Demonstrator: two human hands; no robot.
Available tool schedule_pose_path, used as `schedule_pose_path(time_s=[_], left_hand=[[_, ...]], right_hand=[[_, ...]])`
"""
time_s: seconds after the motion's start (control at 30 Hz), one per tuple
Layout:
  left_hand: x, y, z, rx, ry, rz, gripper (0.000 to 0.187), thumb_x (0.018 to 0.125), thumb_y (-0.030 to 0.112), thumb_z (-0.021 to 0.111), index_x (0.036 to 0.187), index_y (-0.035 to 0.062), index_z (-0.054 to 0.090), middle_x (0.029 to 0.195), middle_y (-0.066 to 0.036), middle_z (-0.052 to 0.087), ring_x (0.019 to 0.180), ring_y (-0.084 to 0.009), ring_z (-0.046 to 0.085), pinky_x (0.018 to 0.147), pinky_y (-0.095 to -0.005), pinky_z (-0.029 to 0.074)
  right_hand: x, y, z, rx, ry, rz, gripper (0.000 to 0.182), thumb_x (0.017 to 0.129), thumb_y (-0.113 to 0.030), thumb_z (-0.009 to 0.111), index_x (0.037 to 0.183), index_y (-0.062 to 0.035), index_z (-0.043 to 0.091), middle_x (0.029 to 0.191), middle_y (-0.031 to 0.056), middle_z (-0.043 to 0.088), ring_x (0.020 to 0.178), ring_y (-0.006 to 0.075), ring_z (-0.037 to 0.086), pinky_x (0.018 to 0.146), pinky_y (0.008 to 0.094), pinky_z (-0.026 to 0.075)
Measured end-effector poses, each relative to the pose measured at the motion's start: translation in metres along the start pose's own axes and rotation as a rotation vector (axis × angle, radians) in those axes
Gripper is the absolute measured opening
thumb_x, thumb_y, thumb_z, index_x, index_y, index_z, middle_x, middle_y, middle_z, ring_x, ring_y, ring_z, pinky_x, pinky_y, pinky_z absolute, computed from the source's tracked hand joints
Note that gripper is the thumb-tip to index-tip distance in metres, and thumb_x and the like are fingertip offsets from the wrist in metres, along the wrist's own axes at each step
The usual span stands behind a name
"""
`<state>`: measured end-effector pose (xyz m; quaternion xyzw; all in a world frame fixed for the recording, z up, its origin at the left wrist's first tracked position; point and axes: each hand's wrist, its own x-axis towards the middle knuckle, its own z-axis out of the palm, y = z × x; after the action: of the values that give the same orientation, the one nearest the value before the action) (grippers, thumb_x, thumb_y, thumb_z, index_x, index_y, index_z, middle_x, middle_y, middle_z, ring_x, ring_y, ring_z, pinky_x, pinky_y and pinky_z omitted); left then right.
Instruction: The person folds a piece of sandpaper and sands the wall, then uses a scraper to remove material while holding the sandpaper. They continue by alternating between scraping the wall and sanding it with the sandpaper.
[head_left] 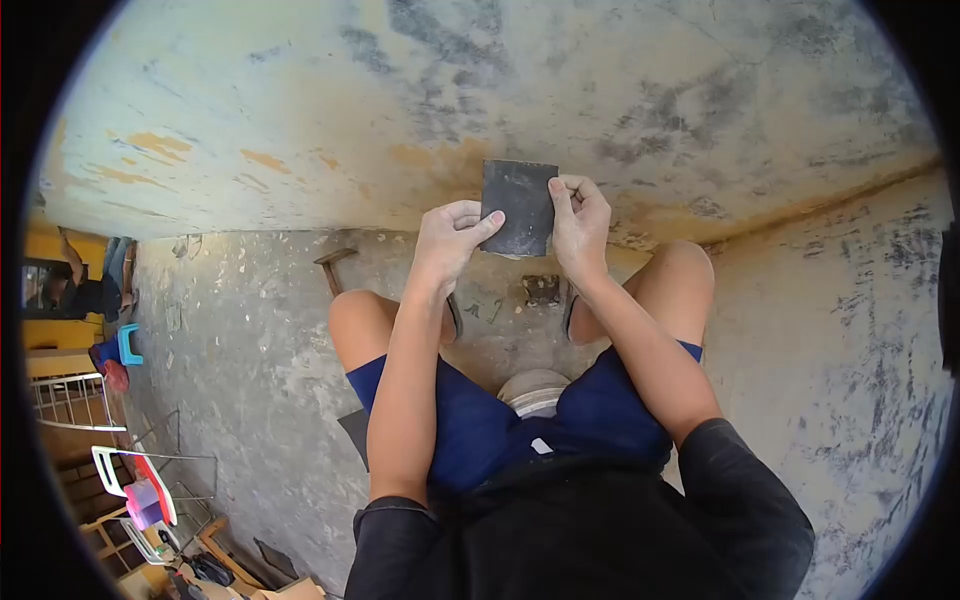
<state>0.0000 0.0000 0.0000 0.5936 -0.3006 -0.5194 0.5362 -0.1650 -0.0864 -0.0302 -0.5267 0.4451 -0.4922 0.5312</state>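
Note:
A dark, dusty piece of sandpaper (520, 210) is held up between my two hands, in front of the patchy wall. My left hand (449, 236) pinches its lower left side, thumb on the face turned to me. At the upper right edge, my right hand (581, 220) grips it between thumb and bent fingers. Pale dust covers both hands. On the floor below lies a small dark square piece (541, 290), between my feet. A T-shaped tool with a wooden handle (334, 268) rests near my left knee.
The stained wall (300, 120) rises in front, and another wall (830, 330) stands at the right. Beneath me is a whitish round bucket (534, 388). Far left, another person (95, 285) stands near a blue stool (129, 345), chairs (140, 490) and wooden pieces (228, 550).

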Motion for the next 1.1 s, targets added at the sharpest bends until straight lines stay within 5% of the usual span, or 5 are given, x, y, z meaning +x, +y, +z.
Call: schedule_pose_path(time_s=[0.5,0.73,1.1], left_hand=[[0.001,0.003,0.014,0.116,0.128,0.079,0.019,0.091,0.008,0.082,0.099,-0.007,0.075,0.089,-0.009,0.077,0.078,-0.0103,0.068,0.075,-0.0248,0.054],[-0.007,0.008,0.016,0.05,0.131,0.09,0.035,0.097,0.018,0.079,0.117,-0.0097,0.071,0.11,-0.012,0.076,0.104,-0.0151,0.069,0.097,-0.0283,0.052],[0.009,-0.013,0.013,0.03,0.276,0.157,0.017,0.099,0.01,0.075,0.105,-0.0056,0.074,0.093,-0.005,0.075,0.081,-0.0078,0.064,0.076,-0.0232,0.051]], right_hand=[[0.002,-0.013,0.001,0.187,-0.057,0.025,0.02,0.104,-0.018,0.069,0.104,0.0026,0.066,0.09,0.0001,0.067,0.079,0.0046,0.056,0.071,0.0215,0.046],[0.004,0.002,-0.005,0.089,-0.132,-0.017,0.015,0.097,-0.008,0.074,0.091,-0.0024,0.061,0.079,-0.0034,0.061,0.075,0.0044,0.055,0.066,0.0239,0.046],[-0.005,-0.008,0.001,0.04,-0.233,-0.018,0.015,0.099,-0.008,0.073,0.104,0.0002,0.06,0.094,0.0013,0.067,0.087,0.0056,0.06,0.079,0.0251,0.051]])
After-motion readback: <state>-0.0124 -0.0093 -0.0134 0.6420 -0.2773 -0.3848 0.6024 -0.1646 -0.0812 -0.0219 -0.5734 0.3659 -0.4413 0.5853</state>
